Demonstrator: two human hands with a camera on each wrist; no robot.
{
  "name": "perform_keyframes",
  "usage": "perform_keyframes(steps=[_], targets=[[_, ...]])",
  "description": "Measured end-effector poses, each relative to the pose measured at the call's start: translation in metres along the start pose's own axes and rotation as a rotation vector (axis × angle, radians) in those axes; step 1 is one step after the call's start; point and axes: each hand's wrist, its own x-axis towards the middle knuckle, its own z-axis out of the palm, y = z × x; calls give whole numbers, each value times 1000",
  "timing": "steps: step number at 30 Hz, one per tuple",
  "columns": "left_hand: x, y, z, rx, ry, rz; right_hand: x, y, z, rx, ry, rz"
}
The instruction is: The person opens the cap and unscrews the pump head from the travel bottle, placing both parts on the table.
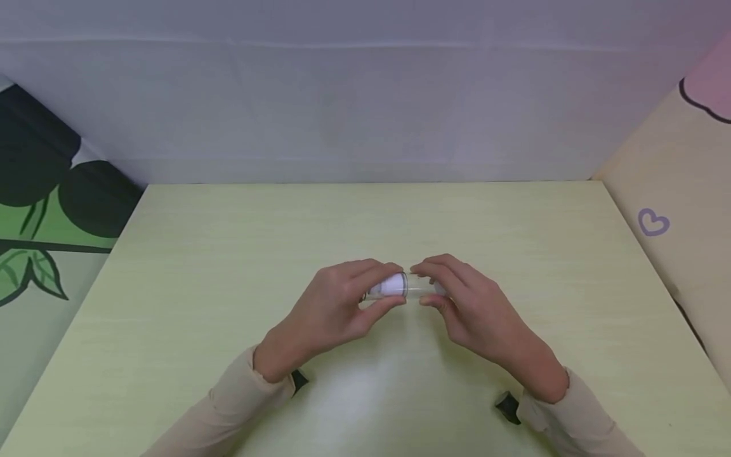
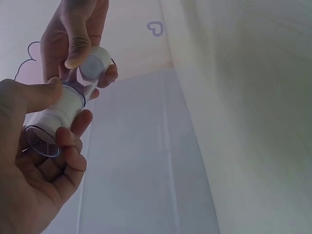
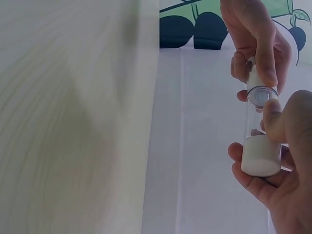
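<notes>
Both hands hold a clear plastic bottle (image 1: 394,284) lying sideways above the table. Its left part has a white sleeve (image 2: 68,105) inside a clear cap, whose rim (image 2: 43,141) faces the left wrist camera. My left hand (image 1: 345,301) grips this part between thumb and fingers. At the other end, a smooth white base (image 3: 262,156) closes the see-through tube (image 3: 252,117). The thumb and fingers of my right hand (image 1: 476,311) curl round the tube and this base. Between the two hands, a short length of clear tube shows in the head view.
A pale wood-grain table (image 1: 228,254) lies under the hands. Behind it hangs a grey-white cloth (image 1: 354,108). A panel with dark and green shapes (image 1: 34,171) stands left, a beige one with a purple heart (image 1: 653,222) right. Small black pieces (image 1: 507,406) sit at both cuffs.
</notes>
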Motion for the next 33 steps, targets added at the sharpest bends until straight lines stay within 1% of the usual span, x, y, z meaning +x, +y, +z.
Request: perform_keyframes(steps=[4,9,15,22,29,33], targets=[[1,-1,-4,-71,21,-34,-1,5,-4,11,12,13],[2,0,-7,-83,15,-52,-2,6,-7,43,17,20],[3,0,-8,-68,16,-67,-1,6,-8,57,-11,31],[1,0,-10,-20,29,-83,0,9,-10,49,-32,33],[2,1,-12,28,24,-71,0,11,-9,-15,-37,15],[2,1,-13,14,25,-78,1,12,-9,-51,-27,3]])
